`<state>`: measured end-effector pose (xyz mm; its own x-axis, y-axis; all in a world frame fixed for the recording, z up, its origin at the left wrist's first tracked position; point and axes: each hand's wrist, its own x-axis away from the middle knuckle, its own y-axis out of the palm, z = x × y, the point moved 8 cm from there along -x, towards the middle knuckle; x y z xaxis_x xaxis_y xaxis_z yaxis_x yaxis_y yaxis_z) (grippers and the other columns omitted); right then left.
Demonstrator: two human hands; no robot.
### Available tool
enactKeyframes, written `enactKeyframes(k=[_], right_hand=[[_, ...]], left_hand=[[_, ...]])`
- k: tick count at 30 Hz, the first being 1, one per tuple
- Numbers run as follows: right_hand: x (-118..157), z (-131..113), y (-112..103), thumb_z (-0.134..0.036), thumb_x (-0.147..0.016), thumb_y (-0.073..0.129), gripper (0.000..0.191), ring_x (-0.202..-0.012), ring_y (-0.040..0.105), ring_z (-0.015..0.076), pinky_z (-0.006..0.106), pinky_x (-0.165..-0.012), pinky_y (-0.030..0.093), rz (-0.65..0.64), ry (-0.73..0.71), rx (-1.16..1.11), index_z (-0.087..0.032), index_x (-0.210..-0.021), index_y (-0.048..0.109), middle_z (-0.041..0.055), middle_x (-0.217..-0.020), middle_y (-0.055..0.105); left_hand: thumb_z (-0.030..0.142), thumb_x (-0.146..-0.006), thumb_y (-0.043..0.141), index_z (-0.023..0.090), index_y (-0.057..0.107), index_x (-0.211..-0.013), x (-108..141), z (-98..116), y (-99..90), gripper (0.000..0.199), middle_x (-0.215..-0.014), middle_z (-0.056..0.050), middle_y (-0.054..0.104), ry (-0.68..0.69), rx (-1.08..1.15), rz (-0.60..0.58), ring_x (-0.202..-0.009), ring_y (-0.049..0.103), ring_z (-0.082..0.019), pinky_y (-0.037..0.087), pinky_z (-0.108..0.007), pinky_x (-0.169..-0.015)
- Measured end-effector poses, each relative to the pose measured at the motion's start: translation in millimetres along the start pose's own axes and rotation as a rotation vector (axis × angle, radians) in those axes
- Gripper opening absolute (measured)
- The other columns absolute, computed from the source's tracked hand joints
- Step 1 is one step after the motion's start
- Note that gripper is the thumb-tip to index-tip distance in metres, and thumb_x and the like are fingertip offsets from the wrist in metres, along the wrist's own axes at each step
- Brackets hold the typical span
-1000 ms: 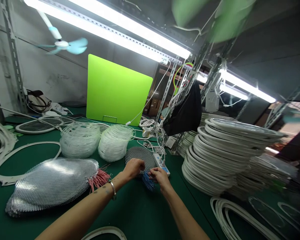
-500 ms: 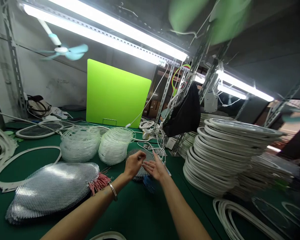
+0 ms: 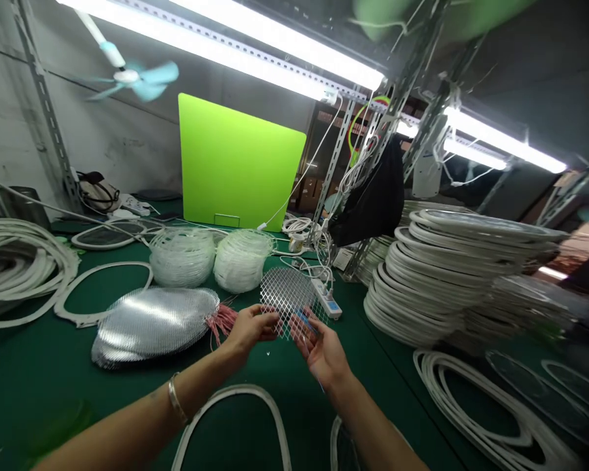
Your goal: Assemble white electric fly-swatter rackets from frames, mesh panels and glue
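Note:
An oval piece of silvery wire mesh (image 3: 285,291) is tilted up between my two hands. My left hand (image 3: 252,329) pinches its lower left edge between thumb and fingers. My right hand (image 3: 326,353) grips it at the lower right, with fingers behind the mesh and showing through it. Blue strands (image 3: 303,318) show by the right fingers; whether they touch the hand I cannot tell. A stack of mesh pieces (image 3: 157,326) with pink strands (image 3: 222,322) lies left of my left hand. Close below my hands is a white oval frame (image 3: 243,390).
Two bundles of clear plastic rings (image 3: 181,258) stand behind the mesh stack. A power strip (image 3: 328,299) lies beyond my right hand. Tall stacked white frames (image 3: 422,281) rise at right, with loose white frames (image 3: 464,405) in front. A green board (image 3: 240,167) stands at the back.
My hands, closely held above the dark mesh before, now hold a raised mesh piece and sit lower. The view has shifted, so more of the white frame shows at the front.

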<state>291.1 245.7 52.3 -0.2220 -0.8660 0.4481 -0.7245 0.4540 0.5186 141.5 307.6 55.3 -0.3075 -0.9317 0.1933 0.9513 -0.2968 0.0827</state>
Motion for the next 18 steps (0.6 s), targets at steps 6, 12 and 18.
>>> enactKeyframes(k=[6,12,18], right_hand=[[94,60,-5,-0.021,-0.087,0.066,0.074,-0.117,0.063,0.0227,0.037,-0.101,0.051,-0.172,0.025,-0.154,-0.028,-0.151,0.029,0.0082,-0.124,0.068],[146,127,-35,-0.024,-0.078,0.077,0.085,-0.119,0.061,0.0264,0.035,-0.096,0.054,-0.082,0.137,-0.283,-0.027,-0.149,0.031,0.0101,-0.126,0.066],[176,175,-77,-0.027,-0.062,0.090,0.109,-0.108,0.067,0.0305,0.037,-0.088,0.058,0.054,0.337,-0.236,-0.026,-0.150,0.025,0.0102,-0.113,0.073]], left_hand=[[0.042,-0.075,0.075,0.014,0.056,-0.102,104,-24,-8.9,0.043,-0.091,-0.010,0.072,-0.141,0.121,-0.057,-0.072,0.071,-0.019,0.055,-0.026,-0.059],[0.064,-0.086,0.054,0.020,0.047,-0.131,200,-69,-61.2,0.063,-0.135,-0.017,0.056,-0.090,-0.301,0.086,-0.113,0.063,-0.031,0.058,-0.042,-0.085],[0.061,-0.081,0.063,0.031,0.021,-0.153,262,-101,-75.0,0.089,-0.158,-0.010,0.031,0.348,-1.082,0.101,-0.143,0.027,-0.042,0.030,-0.069,-0.109]])
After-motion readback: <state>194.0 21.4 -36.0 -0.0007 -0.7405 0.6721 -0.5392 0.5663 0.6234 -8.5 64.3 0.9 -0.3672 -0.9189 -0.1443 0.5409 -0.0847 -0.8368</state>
